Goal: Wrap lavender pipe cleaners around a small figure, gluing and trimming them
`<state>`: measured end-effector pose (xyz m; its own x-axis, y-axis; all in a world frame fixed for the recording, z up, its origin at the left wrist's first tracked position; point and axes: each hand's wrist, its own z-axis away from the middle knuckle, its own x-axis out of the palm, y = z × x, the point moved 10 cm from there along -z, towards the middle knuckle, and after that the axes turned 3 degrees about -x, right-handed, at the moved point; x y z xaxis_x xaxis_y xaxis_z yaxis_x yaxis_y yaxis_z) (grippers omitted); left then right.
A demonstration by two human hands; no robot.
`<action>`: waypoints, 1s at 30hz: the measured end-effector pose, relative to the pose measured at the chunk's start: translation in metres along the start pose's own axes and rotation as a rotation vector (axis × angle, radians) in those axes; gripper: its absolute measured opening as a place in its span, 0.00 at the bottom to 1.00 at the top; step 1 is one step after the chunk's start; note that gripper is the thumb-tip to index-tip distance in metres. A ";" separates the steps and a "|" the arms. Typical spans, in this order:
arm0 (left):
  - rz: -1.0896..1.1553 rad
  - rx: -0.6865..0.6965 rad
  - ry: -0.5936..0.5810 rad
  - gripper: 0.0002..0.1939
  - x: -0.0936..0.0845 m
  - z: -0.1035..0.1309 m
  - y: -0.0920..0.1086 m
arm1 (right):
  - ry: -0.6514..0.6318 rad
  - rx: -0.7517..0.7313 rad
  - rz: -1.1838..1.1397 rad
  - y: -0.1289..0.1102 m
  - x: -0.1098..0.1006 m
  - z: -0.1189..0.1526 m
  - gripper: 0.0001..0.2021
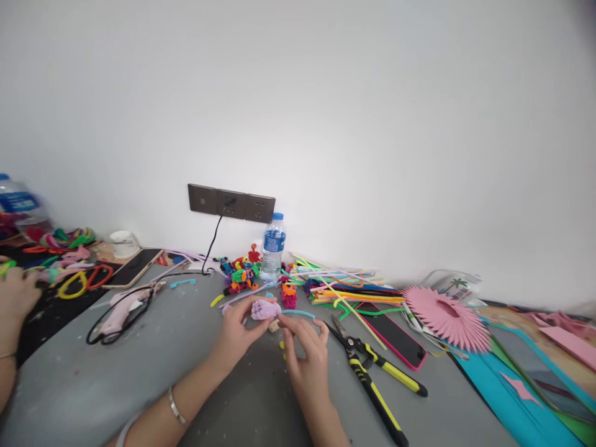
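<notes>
A small lilac figure of coiled pipe cleaner (pixel 264 310) is held up over the grey table between my hands. My left hand (pixel 239 329) pinches its left side between thumb and fingers. At its right end, the fingertips of my right hand (pixel 305 344) close on the lilac pipe cleaner. Just beyond my hands stands an orange and magenta pipe-cleaner figure (pixel 288 295). A light blue pipe cleaner (pixel 300 313) lies behind my right fingers. Yellow-and-black pliers (pixel 367 363) rest to the right of my right hand, jaws apart.
Bundled pipe cleaners (pixel 354 288) lie behind the pliers, near a phone (pixel 395 335) and a pink pleated paper ring (pixel 447 316). A water bottle (pixel 274 248) stands by the wall. A pink glue gun (pixel 123 310) with a black cord lies left. Another person's hand (pixel 16 295) is at far left.
</notes>
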<state>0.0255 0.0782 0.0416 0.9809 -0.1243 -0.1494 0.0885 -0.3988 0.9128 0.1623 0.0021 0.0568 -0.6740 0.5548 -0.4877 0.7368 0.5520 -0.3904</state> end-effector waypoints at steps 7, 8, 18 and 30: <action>0.035 -0.037 -0.011 0.12 0.001 0.000 -0.005 | -0.019 0.005 0.004 0.002 0.002 0.002 0.12; 0.034 -0.038 -0.010 0.11 0.001 -0.001 -0.005 | -0.017 0.003 0.005 0.002 0.002 0.002 0.12; 0.002 -0.004 -0.010 0.12 0.000 -0.001 -0.004 | -0.014 0.008 0.026 -0.001 0.000 0.000 0.12; -0.009 -0.047 -0.018 0.13 0.000 0.000 -0.006 | -0.013 0.010 0.024 -0.002 -0.001 -0.002 0.12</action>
<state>0.0255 0.0808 0.0360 0.9768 -0.1376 -0.1643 0.1058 -0.3573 0.9280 0.1618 0.0018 0.0592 -0.6554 0.5599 -0.5069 0.7534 0.5323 -0.3861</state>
